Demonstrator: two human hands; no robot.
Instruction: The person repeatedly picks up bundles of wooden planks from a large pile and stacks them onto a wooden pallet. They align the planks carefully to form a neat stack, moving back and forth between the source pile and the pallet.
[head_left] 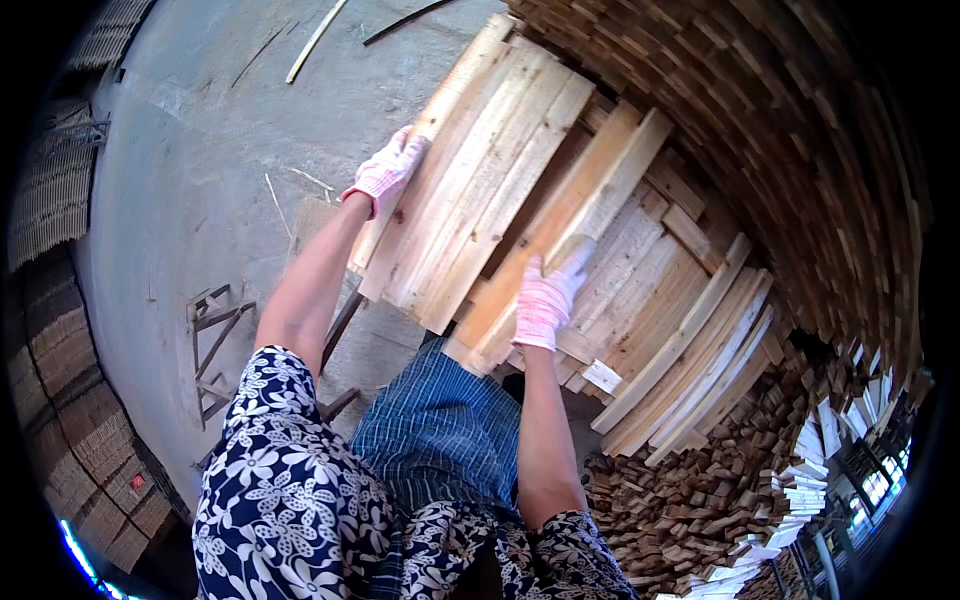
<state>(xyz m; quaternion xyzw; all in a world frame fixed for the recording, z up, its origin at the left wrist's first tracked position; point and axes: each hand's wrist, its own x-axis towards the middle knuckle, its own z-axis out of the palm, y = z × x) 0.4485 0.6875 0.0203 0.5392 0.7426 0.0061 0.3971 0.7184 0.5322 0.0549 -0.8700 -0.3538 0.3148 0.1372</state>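
Pale, narrow wooden boards point(480, 180) lie side by side in a slanting group in front of me. My left hand point(390, 168), in a pink and white knit glove, grips the outer left board point(440, 105) at its edge, fingers over its top. Across a dark gap lies a pair of boards, one orange-toned point(560, 215) and one paler point(625, 175). My right hand point(552, 290), gloved the same way, is closed over this pair, its thumb on the left and its fingers slightly blurred on the right. Their undersides are hidden.
More loose boards point(690, 325) lie to the right, some crosswise. A tall wall of stacked wood point(760, 120) rises beyond, and a heap of short pieces point(690, 500) lies lower right. A metal frame point(215, 345) stands on the concrete floor point(220, 180); bundled slats point(60, 350) line the far left.
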